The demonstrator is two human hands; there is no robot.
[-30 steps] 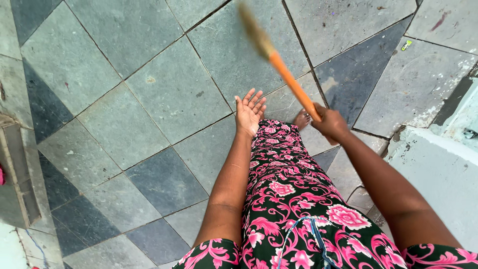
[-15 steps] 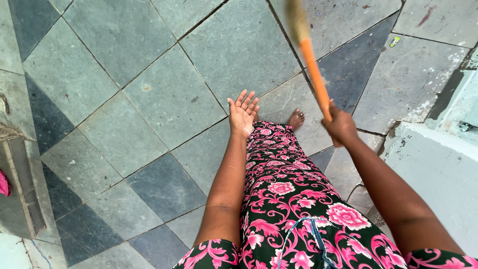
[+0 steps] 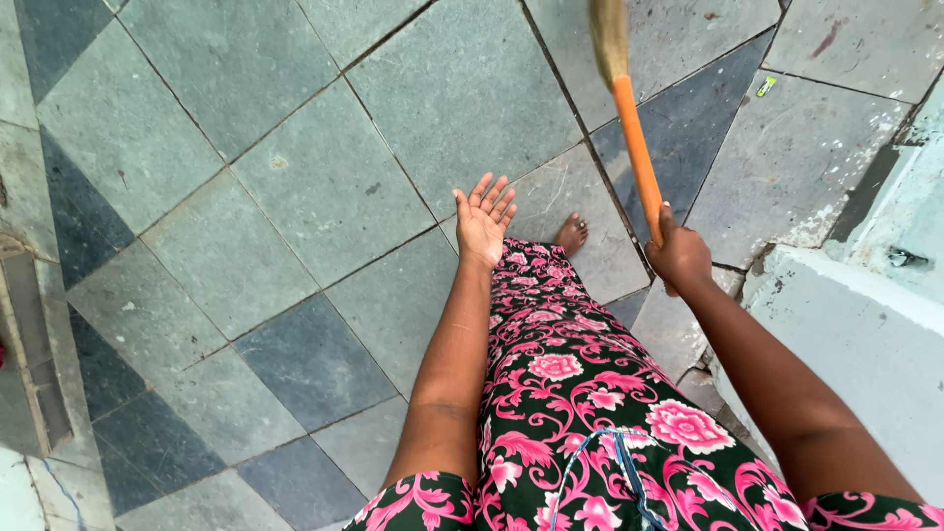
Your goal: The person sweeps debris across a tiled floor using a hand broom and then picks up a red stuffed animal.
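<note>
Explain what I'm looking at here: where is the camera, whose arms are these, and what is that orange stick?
There is no machine here. The camera sits on a person's head and looks straight down, so you see their own arms, their flowered dress and one bare foot from above.

The right hand is closed round the orange handle of a broom; its straw-coloured head is blurred at the top edge. The left hand is empty, palm up, fingers spread, held out beside the dress.

Below is a floor of grey and darker diamond-shaped stone tiles. A pale concrete ledge runs along the right, and a drain channel shows at the left edge. A small scrap of litter lies on a tile near the top right.
</note>
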